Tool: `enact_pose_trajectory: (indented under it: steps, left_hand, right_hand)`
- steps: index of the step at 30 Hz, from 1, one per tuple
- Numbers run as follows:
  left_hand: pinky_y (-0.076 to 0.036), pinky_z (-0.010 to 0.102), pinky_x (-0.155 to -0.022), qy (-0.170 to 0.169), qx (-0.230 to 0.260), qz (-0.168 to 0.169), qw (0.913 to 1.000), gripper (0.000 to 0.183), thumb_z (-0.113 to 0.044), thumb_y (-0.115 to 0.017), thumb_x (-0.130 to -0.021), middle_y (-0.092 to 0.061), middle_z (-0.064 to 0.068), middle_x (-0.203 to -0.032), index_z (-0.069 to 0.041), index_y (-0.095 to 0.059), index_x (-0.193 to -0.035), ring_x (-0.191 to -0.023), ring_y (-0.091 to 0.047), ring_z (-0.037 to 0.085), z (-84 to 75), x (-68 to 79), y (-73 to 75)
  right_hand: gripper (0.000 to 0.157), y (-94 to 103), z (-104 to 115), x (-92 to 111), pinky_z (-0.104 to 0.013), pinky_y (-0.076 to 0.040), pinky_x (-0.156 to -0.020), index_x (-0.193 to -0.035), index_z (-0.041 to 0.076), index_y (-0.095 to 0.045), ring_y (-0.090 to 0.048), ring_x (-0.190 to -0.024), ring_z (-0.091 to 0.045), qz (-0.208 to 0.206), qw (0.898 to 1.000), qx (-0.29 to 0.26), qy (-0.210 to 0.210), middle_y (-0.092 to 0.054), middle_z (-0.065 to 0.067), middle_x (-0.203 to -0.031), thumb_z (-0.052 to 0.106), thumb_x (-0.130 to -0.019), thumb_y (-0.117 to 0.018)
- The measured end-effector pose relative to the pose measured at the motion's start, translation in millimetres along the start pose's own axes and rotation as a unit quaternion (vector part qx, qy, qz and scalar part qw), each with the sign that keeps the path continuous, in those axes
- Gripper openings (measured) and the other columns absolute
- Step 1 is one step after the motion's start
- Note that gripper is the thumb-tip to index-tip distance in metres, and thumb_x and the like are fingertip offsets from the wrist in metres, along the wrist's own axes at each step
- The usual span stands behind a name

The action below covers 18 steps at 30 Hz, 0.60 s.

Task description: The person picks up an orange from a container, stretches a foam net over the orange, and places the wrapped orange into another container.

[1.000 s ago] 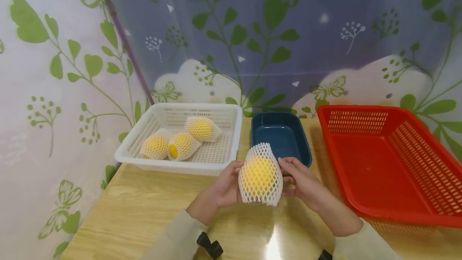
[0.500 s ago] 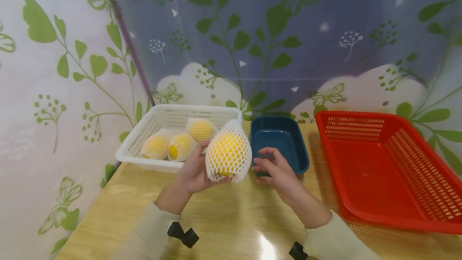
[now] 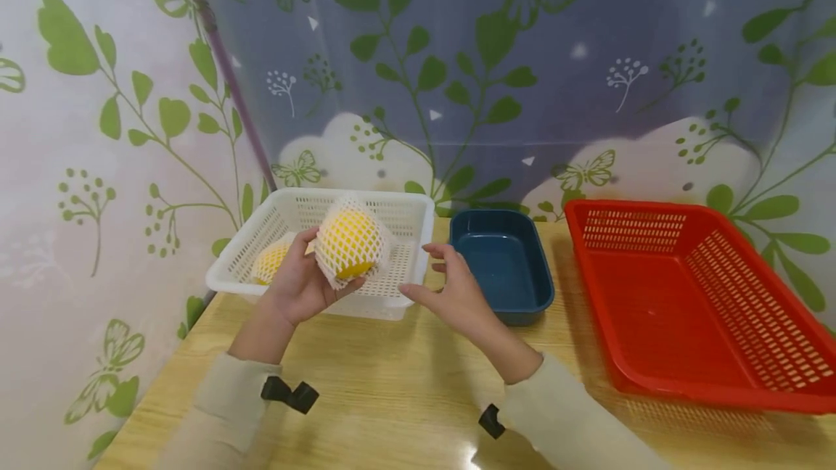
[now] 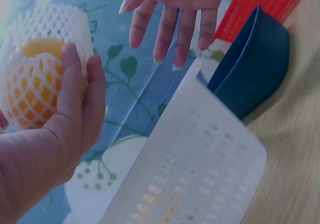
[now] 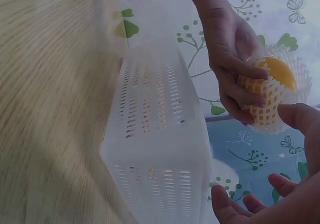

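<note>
My left hand [image 3: 295, 287] holds a round yellow fruit in a white foam net [image 3: 350, 244] above the front of the white basket [image 3: 374, 304]. In the left wrist view, its fingers curve round the netted fruit [image 4: 35, 87], and bare yellow skin shows through a gap in the net. My right hand [image 3: 452, 294] is apart from the fruit, its fingers spread near the basket's right rim; nothing is in it. Another netted yellow fruit [image 3: 266, 265] lies in the basket's left part. My left hand and the held fruit hide much of the basket's inside.
Right of the white basket stands a dark blue plastic tub [image 3: 499, 256]. Farther right is a large red basket [image 3: 666, 310] with slotted sides. All stand on a wooden table [image 3: 379, 390] in front of a leaf-patterned curtain [image 3: 568, 85].
Both hands held the netted fruit at first; the right hand let go. The left hand has carried the fruit leftward over the white basket, and the right hand has also moved left, staying empty.
</note>
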<state>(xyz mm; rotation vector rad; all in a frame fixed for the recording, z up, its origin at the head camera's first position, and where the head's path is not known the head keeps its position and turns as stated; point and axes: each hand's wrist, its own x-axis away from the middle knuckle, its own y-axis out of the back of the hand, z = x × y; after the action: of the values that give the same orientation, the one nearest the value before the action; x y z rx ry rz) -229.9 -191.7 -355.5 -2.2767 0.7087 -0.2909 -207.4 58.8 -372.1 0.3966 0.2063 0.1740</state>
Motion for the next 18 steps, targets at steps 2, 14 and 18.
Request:
enact_pose_trajectory:
  steps: [2,14,18]
  left_hand:
    - [-0.056,0.034,-0.083,-0.007,0.008,-0.011,0.9999,0.048,-0.05,-0.03,-0.102,-0.054,0.008,-0.124,-0.017,-0.047,-0.133,-0.106,-0.06,0.026,-4.0,1.6,5.0]
    - [-0.055,0.032,-0.083,-0.055,0.009,-0.087,0.9947,0.048,-0.049,-0.04,-0.101,-0.043,0.005,-0.131,-0.02,-0.034,-0.139,-0.108,-0.057,0.021,-22.5,3.0,25.7]
    - [-0.054,0.03,-0.083,-0.056,-0.116,-0.114,0.985,0.047,-0.041,-0.036,-0.103,-0.043,0.005,-0.129,-0.02,-0.027,-0.144,-0.106,-0.058,0.018,-21.4,-4.4,31.1]
  right_hand:
    - [0.075,-5.3,2,-5,-0.047,-0.05,-0.091,-0.144,0.014,-0.039,-0.039,-0.132,-0.033,0.0,1.0,0.026,0.009,-0.034,-0.012,-0.148,0.034,-0.082,-0.078]
    - [0.08,-27.3,-6,-22,-0.056,-0.035,-0.107,-0.147,0.012,-0.036,-0.033,-0.139,-0.032,0.017,0.993,0.109,0.045,-0.028,-0.01,-0.154,0.045,-0.084,-0.073]
    - [0.081,-28.9,-11,-21,-0.056,-0.034,-0.107,-0.148,0.013,-0.035,-0.031,-0.14,-0.034,0.014,0.99,0.137,0.033,-0.024,-0.012,-0.157,0.048,-0.084,-0.071]
